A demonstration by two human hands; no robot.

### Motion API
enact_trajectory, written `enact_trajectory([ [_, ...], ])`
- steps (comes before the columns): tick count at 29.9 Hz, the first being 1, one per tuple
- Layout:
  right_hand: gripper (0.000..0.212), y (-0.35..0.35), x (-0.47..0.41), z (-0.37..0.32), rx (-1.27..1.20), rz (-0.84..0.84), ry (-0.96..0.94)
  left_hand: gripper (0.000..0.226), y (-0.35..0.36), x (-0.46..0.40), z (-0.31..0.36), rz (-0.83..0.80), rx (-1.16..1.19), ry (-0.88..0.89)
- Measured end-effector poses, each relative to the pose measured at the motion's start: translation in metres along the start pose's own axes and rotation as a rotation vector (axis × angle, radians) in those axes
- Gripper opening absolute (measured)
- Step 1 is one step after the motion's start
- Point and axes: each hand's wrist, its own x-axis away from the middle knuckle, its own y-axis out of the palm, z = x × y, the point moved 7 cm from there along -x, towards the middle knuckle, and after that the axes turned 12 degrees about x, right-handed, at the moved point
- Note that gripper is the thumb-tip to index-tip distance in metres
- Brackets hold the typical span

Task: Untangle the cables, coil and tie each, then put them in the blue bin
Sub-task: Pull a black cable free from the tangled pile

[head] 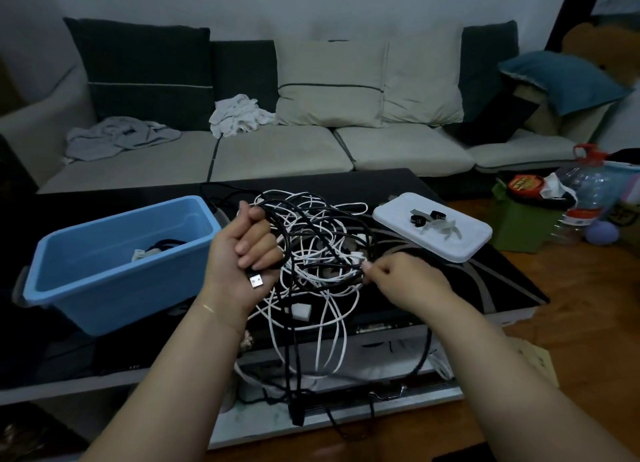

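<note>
- Tangle of black and white cables (311, 250) on the dark table (485, 288), between both hands, some loops hanging over the near edge.
- Left hand (242, 254) curled around a black cable (277, 219), its USB plug (256, 282) sticking out below the fingers.
- Right hand (398, 274) pinching a white strand at the tangle's right side.
- Blue bin (104, 274) just left, holding a coiled cable (156, 248).
- White lid (460, 243) to the right, carrying small ties (429, 221).
- No readable writing.

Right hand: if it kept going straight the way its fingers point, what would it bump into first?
The right hand points left, pinching a white cable at the edge of the tangle. Going on, it would probably push into that tangle first, then meet the left hand. Depth is hard to judge.
</note>
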Motion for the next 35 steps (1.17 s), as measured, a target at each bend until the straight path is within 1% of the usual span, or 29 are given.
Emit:
enact_trajectory([
  [1,0.038,0.003,0.000,-0.006,0.072,0.027,-0.059,0.042,0.002,0.001,-0.004,0.002,-0.036,-0.016],
  [2,0.032,0.003,0.001,-0.016,0.094,0.095,-0.136,0.041,0.003,0.001,-0.008,0.015,-0.075,-0.023],
  [3,0.029,0.001,0.003,-0.025,0.043,0.179,-0.213,0.041,0.004,0.001,-0.012,0.031,-0.116,-0.028],
  [4,0.032,-0.003,0.007,-0.033,-0.111,0.249,-0.269,0.041,0.003,0.002,-0.016,0.049,-0.158,-0.030],
  [5,0.037,-0.007,0.011,-0.039,-0.348,0.280,-0.294,0.042,0.002,0.002,-0.020,0.066,-0.199,-0.029],
  [7,0.043,-0.012,0.021,-0.048,-0.808,0.256,-0.312,0.043,-0.001,0.002,-0.025,0.105,-0.295,-0.021],
  [8,0.047,-0.014,0.026,-0.054,-0.959,0.233,-0.341,0.041,-0.002,0.002,-0.025,0.125,-0.361,-0.009],
  [9,0.052,-0.015,0.031,-0.060,-1.058,0.207,-0.376,0.038,-0.003,0.003,-0.025,0.144,-0.445,0.012],
  [11,0.061,-0.016,0.038,-0.068,-1.130,0.156,-0.445,0.034,-0.002,0.004,-0.025,0.175,-0.669,0.074],
  [12,0.062,-0.014,0.039,-0.071,-1.125,0.137,-0.459,0.034,-0.002,0.005,-0.025,0.190,-0.775,0.105],
  [13,0.057,-0.012,0.039,-0.073,-1.109,0.125,-0.443,0.033,0.000,0.006,-0.025,0.200,-0.853,0.131],
  [14,0.047,-0.010,0.038,-0.073,-1.080,0.131,-0.408,0.034,0.000,0.007,-0.025,0.203,-0.901,0.152],
  [16,0.020,-0.010,0.032,-0.066,-1.023,0.228,-0.330,0.035,0.003,0.007,-0.026,0.178,-0.921,0.157],
  [17,0.011,-0.012,0.029,-0.060,-1.000,0.298,-0.298,0.035,0.005,0.007,-0.028,0.151,-0.899,0.129],
  [19,0.017,-0.021,0.026,-0.047,-0.983,0.423,-0.258,0.034,0.008,0.007,-0.035,0.071,-0.832,0.016],
  [21,0.022,-0.024,0.023,-0.038,-1.008,0.448,-0.240,0.034,0.012,0.010,-0.046,-0.024,-0.776,-0.115],
  [24,0.024,-0.019,0.020,-0.037,-0.997,0.389,-0.226,0.036,0.019,0.016,-0.059,-0.121,-0.674,-0.235],
  [27,0.025,-0.009,0.021,-0.043,-0.985,0.257,-0.222,0.043,0.024,0.019,-0.067,-0.144,-0.542,-0.282],
  [29,0.024,-0.005,0.023,-0.049,-0.939,0.174,-0.226,0.050,0.027,0.019,-0.067,-0.125,-0.487,-0.270],
  [32,0.019,-0.002,0.027,-0.062,-0.773,0.125,-0.294,0.063,0.029,0.014,-0.060,-0.089,-0.449,-0.184],
  [33,0.018,0.000,0.028,-0.066,-0.721,0.103,-0.325,0.065,0.029,0.012,-0.058,-0.074,-0.427,-0.159],
  [35,0.024,0.007,0.031,-0.074,-0.620,0.026,-0.385,0.061,0.027,0.011,-0.053,-0.052,-0.371,-0.137],
])
